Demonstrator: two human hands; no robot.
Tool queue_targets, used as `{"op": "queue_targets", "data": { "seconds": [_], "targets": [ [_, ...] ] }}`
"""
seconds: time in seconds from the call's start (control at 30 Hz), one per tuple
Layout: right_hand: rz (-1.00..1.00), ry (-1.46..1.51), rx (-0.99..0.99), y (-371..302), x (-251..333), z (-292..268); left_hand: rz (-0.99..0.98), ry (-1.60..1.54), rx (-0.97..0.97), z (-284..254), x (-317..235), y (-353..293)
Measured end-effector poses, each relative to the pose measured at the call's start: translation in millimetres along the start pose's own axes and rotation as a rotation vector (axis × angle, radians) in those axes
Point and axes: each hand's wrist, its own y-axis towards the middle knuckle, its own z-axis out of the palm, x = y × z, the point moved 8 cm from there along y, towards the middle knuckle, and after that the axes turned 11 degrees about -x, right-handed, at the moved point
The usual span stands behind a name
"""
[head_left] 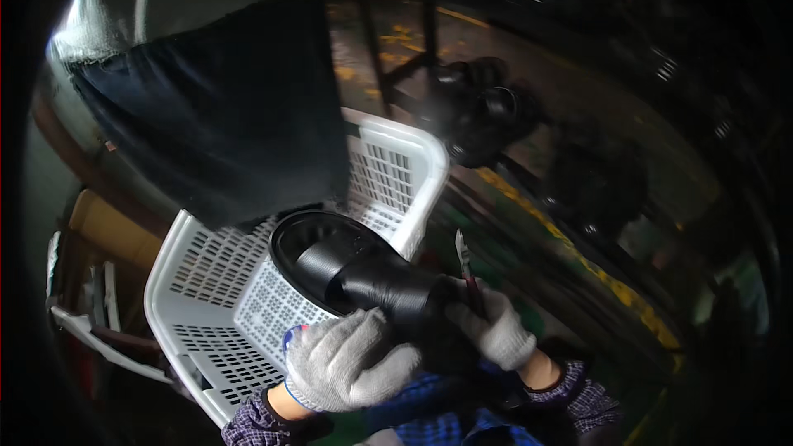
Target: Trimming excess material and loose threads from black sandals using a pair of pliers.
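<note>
A glossy black leather shoe [388,285], boot-like in shape with a broad rimmed sole, lies in front of me over the near side of a white plastic basket [190,326]. My left hand [347,363], in a grey-white knit glove, presses curled fingers against its lower left side. At its right side is my right hand [496,330], gloved the same way. Between its fingers stands a small craft knife [467,260] with a dark red handle, its silver blade pointing up and away. The shoe's near end is dark and partly hidden between my hands.
Dark cloth [223,107] hangs over the basket's far left part. Cardboard [111,227] stands at the left. Several black shoes [487,107] sit on a dark rack beyond the basket. A yellow line [595,268] runs along the floor at the right.
</note>
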Motion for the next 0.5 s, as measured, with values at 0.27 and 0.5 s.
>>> {"op": "queue_targets", "data": {
  "seconds": [0.27, 0.5],
  "targets": [
    [0.490, 0.615, 0.300, -131, -177, -3, 0.106, -0.350, 0.185, 79, -89, -39],
    [1.182, 2.228, 0.475, -141, -123, 20, -0.076, -0.419, 0.192, 112, -95, -53]
  ]
}}
